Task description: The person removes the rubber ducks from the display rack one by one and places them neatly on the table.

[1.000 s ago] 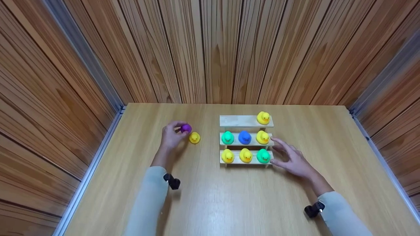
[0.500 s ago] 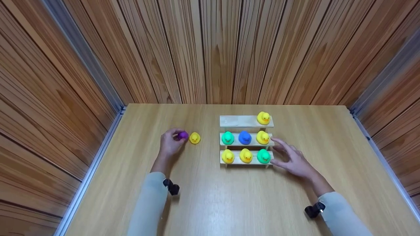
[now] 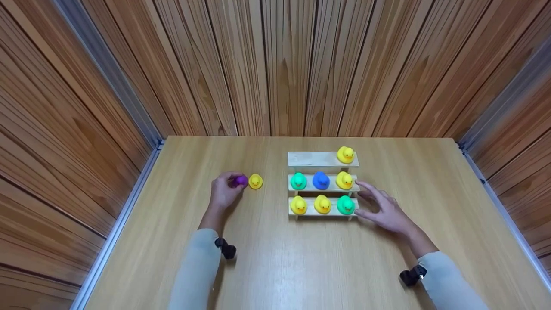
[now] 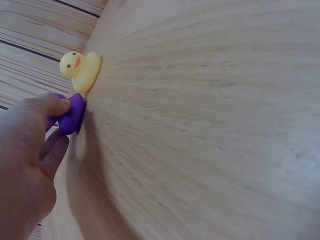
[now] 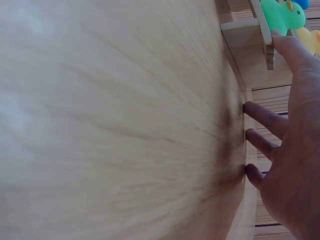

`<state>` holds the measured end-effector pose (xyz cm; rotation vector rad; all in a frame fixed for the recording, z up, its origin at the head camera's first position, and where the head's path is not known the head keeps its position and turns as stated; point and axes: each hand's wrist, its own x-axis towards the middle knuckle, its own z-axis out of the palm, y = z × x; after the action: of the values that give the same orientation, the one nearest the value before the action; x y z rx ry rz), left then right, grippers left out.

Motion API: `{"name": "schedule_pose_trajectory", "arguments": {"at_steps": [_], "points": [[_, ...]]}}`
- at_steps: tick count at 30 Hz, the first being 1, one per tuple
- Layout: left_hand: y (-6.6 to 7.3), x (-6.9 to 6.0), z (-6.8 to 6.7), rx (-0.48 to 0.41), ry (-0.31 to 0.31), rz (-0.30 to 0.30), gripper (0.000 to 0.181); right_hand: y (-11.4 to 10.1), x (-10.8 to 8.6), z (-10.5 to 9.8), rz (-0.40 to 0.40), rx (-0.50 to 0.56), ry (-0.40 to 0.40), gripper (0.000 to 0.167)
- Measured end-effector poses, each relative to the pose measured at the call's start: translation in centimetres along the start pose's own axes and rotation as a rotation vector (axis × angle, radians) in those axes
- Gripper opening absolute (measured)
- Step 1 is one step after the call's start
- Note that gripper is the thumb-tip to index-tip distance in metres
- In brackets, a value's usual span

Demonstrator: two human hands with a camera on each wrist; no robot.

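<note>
Thumb and fingers of my left hand (image 3: 224, 190) pinch a purple rubber duck (image 3: 241, 181) at the table surface, just left of a yellow rubber duck (image 3: 255, 181). In the left wrist view the purple duck (image 4: 72, 114) is low at the tabletop, its front partly covered by the thumb. My right hand (image 3: 384, 211) is at the right end of a three-step wooden display stand (image 3: 311, 159), fingers spread. Its thumb touches the bottom step's end near a green duck (image 3: 345, 205); the index finger is by the middle step's yellow duck (image 3: 345, 180).
The top step bears one yellow duck (image 3: 345, 154) at its right. On the middle step are also a green duck (image 3: 298, 181) and a blue duck (image 3: 321, 181); two yellow ducks share the bottom step. Wood-panelled walls (image 3: 284, 69) enclose the table (image 3: 275, 267).
My left hand has come down and toward me with the purple duck, from behind the loose yellow duck to its left side. My right hand has stayed in place.
</note>
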<state>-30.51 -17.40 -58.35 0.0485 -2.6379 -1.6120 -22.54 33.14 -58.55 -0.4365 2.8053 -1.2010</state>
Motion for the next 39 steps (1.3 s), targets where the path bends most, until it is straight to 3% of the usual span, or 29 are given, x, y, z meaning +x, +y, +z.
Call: {"name": "schedule_pose_trajectory", "arguments": {"at_steps": [19, 31, 39], "points": [[-0.1, -0.4, -0.2, 0.005, -0.006, 0.028, 0.038, -0.1, -0.1, 0.1, 0.011, 0.016, -0.005, 0.087], [0.9, -0.3, -1.4, -0.005, -0.038, 0.026, 0.043, -0.1, 0.0, 0.1, 0.006, 0.010, -0.004, 0.087], [1.7, -0.3, -1.2, -0.030, -0.016, 0.081, 0.045, 0.0, 0.1, 0.1, 0.004, 0.002, -0.002, 0.085]]}}
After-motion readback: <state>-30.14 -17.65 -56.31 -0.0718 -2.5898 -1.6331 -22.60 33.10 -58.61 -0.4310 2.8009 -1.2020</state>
